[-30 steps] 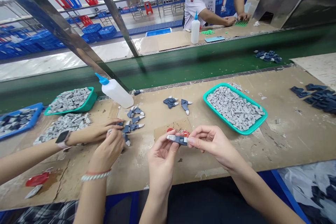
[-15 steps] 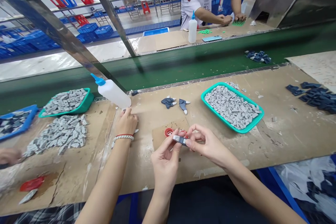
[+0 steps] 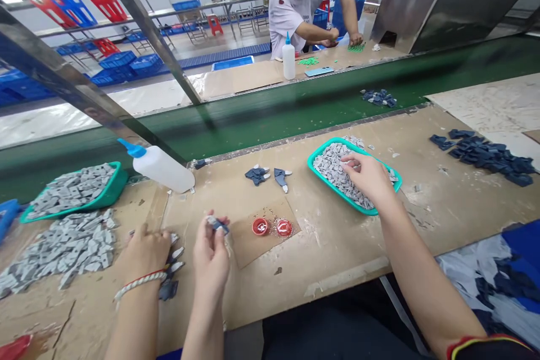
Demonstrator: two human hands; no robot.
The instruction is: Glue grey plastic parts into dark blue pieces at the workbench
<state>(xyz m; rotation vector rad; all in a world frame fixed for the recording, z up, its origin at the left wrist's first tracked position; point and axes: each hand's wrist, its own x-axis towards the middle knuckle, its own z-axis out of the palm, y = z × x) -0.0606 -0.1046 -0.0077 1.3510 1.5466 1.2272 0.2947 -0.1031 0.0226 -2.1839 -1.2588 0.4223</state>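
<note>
My left hand [image 3: 212, 256] is closed around a small dark blue plastic part with a grey tip [image 3: 218, 226], held just above the table. Over the teal basket [image 3: 353, 208], my right hand [image 3: 371, 177] has its thumb and fingertips drawn together among small grey pieces [image 3: 333, 166]. What lies between those fingertips is too small to make out. Two small red pots of liquid, a left one [image 3: 260, 227] and a right one [image 3: 284, 228], rest on a cardboard piece [image 3: 248, 250] between my hands. Beyond them lie two blue-and-grey parts, one [image 3: 256, 175] beside another [image 3: 281, 179].
A co-worker's braceleted hand [image 3: 145, 250] is close on my left, by several blue-and-grey parts. A white squeeze bottle [image 3: 162, 169] leans near a metal post. Grey pieces [image 3: 80, 247] are heaped left; dark blue parts [image 3: 491, 154] lie right. A green belt [image 3: 253, 129] runs behind.
My hands have come apart. The left moved left with the blue-and-grey part, and the right went to the teal basket. The co-worker's hand left the bottle and came nearer. The view shifted.
</note>
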